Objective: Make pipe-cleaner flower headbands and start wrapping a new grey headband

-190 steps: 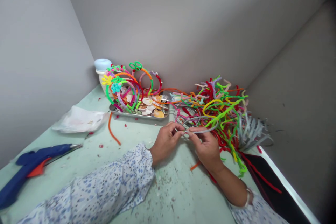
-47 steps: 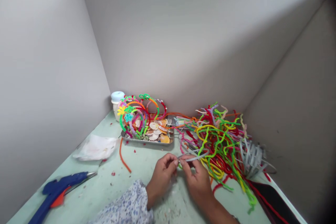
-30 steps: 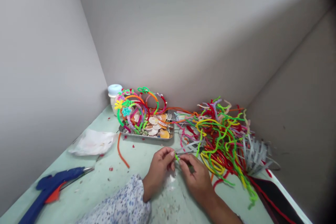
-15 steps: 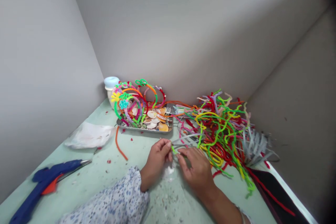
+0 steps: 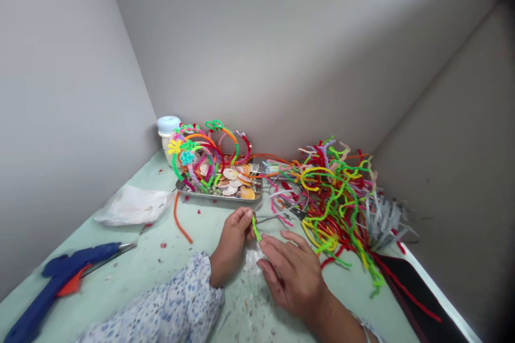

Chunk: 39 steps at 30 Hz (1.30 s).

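My left hand [image 5: 233,241] pinches a grey headband [image 5: 273,216] near its end, where a short green pipe cleaner [image 5: 256,229] hangs down. Just right of it, my right hand [image 5: 293,273] has its fingers apart, the forefinger tip beside the lower end of the green piece. The grey band reaches rightward from my left fingertips, above my right hand. Whether my right forefinger touches the green piece is hard to tell.
Behind my hands, a metal tray [image 5: 217,198] holds shells and coloured headbands [image 5: 201,155]. Tangled pipe cleaners [image 5: 338,198] and grey bands [image 5: 386,220] lie right. A blue glue gun [image 5: 76,262], plastic bag [image 5: 134,206], orange strand [image 5: 179,220] and lidded jar [image 5: 169,126] stand left.
My right hand has moved down and its fingers have spread from the green piece. More of the green piece shows below my left fingertips. The whole view has shifted slightly.
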### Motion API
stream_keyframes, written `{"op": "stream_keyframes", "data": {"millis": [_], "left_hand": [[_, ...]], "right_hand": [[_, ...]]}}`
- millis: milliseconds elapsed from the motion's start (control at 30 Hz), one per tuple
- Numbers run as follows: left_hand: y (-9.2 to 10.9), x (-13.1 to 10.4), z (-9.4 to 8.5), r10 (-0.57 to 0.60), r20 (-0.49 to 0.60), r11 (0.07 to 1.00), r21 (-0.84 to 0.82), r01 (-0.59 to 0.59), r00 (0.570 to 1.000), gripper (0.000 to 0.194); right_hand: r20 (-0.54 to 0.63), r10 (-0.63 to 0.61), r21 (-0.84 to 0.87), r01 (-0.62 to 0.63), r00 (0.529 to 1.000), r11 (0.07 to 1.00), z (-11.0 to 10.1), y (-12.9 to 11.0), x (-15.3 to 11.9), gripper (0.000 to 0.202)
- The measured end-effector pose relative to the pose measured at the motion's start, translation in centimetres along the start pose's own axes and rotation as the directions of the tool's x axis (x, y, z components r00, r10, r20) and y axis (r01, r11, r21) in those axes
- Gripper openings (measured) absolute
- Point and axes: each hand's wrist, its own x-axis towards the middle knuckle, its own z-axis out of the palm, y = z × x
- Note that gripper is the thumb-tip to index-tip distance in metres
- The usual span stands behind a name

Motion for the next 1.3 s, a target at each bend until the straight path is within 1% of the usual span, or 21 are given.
{"op": "stream_keyframes", "data": {"millis": [133,167,200,233,267,300,333,400,467,500,533,600,667,733,833,933,1000,1133,1300], "left_hand": [[0.1,0.0,0.0,-0.017,0.022,1.0,-0.004,0.017,1.0,0.029],[0.1,0.0,0.0,-0.02,0.024,1.0,0.004,0.02,1.0,0.029],[0.1,0.0,0.0,-0.019,0.024,1.0,0.013,0.018,1.0,0.029],[0.1,0.0,0.0,-0.012,0.023,1.0,0.019,0.011,1.0,0.028],[0.2,0.0,0.0,-0.004,0.022,1.0,0.024,0.003,1.0,0.028],[0.2,0.0,0.0,0.0,0.022,1.0,0.023,0.0,1.0,0.027],[0.3,0.0,0.1,-0.005,0.025,1.0,0.017,0.004,1.0,0.027],[0.5,-0.1,0.2,-0.034,0.039,0.999,-0.007,0.034,0.999,0.028],[0.6,-0.1,0.3,-0.066,0.07,0.997,-0.029,0.068,0.995,0.029],[0.6,-0.2,0.3,-0.075,0.09,0.996,-0.036,0.078,0.993,0.029],[0.5,-0.3,0.3,-0.078,0.111,0.996,-0.036,0.083,0.991,0.028],[0.2,-0.4,0.3,-0.079,0.156,0.996,-0.022,0.083,0.985,0.026],[-0.1,-0.6,0.2,-0.083,0.199,0.997,0.008,0.083,0.977,0.024],[-0.4,-0.7,0.2,-0.093,0.228,0.995,0.044,0.085,0.969,0.024],[-0.5,-0.7,0.1,-0.112,0.26,0.992,0.092,0.09,0.959,0.025],[-0.4,-0.8,0.2,-0.122,0.292,0.987,0.133,0.086,0.949,0.026],[-0.3,-0.8,0.3,-0.123,0.3,0.985,0.155,0.079,0.946,0.025],[-0.2,-0.8,0.3,-0.123,0.303,0.979,0.192,0.066,0.945,0.022],[-0.3,-0.9,0.3,-0.112,0.281,0.972,0.231,0.047,0.953,0.019]], "right_hand": [[-0.049,0.017,-0.054,-0.019,0.999,0.998,-0.4,-0.3,0.1,0.034],[-0.053,0.005,-0.06,-0.008,0.999,0.998,-0.4,-0.5,0.1,0.033],[-0.031,-0.02,-0.044,0.019,0.999,0.999,-0.3,-0.7,0.0,0.03],[0.015,-0.048,-0.009,0.048,0.999,0.999,0.0,-1.0,0.0,0.026],[0.083,-0.076,0.048,0.072,0.994,0.996,0.3,-1.2,-0.1,0.02],[0.166,-0.079,0.104,0.062,0.983,0.993,0.7,-1.3,-0.1,0.014],[0.218,-0.038,0.122,0.011,0.975,0.992,1.2,-1.3,-0.2,0.011],[0.254,0.093,0.116,-0.126,0.963,0.985,2.1,-0.8,-0.4,0.014],[0.234,0.253,0.132,-0.289,0.939,0.948,2.7,0.3,-0.6,0.02],[0.2,0.337,0.15,-0.369,0.92,0.917,2.9,0.9,-0.7,0.023],[0.158,0.421,0.183,-0.446,0.893,0.876,2.9,1.5,-0.8,0.022],[0.064,0.572,0.248,-0.569,0.818,0.784,2.9,2.5,-1.0,0.019],[0.035,0.651,0.324,-0.624,0.758,0.711,2.8,2.8,-1.2,0.017],[0.053,0.68,0.39,-0.642,0.731,0.66,2.8,2.8,-1.5,0.016],[0.042,0.698,0.458,-0.635,0.715,0.622,3.1,2.6,-1.8,0.014],[0.011,0.708,0.475,-0.627,0.706,0.618,3.3,2.7,-2.0,0.015],[0.011,0.713,0.47,-0.633,0.701,0.615,3.2,2.8,-2.0,0.015],[0.005,0.722,0.464,-0.641,0.692,0.612,3.2,2.9,-2.1,0.016],[-0.013,0.729,0.452,-0.646,0.684,0.615,3.3,3.0,-2.3,0.017]]}}
